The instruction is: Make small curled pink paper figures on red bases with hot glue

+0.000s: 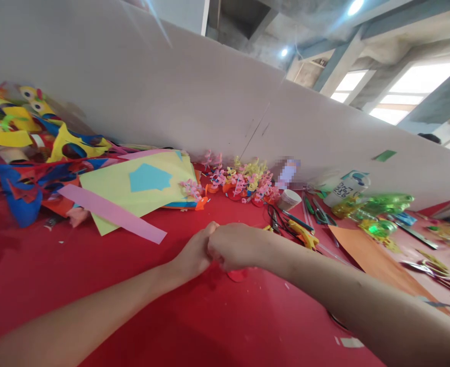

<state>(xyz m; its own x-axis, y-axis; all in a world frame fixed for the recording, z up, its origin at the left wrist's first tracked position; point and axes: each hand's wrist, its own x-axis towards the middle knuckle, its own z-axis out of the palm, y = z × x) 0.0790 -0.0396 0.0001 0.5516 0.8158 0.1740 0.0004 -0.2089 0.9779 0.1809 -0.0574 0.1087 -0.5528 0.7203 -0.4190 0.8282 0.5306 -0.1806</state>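
Over the middle of the red table, my left hand and my right hand are brought together, knuckles touching. Both have curled fingers. Whatever they pinch is hidden behind the fingers and too small to name. Just below my right hand a round red piece shows, partly covered; I cannot tell whether it is held or lies on the table. Beyond the hands stands a cluster of curly pink and yellow paper ornaments. To the left, a pink paper strip lies across light green sheets.
Cut felt-like shapes are heaped at the far left. Rightward are a white paper roll, dark-handled scissors, a white bottle, green plastic pieces, an orange sheet and open scissors. A pale partition stands behind.
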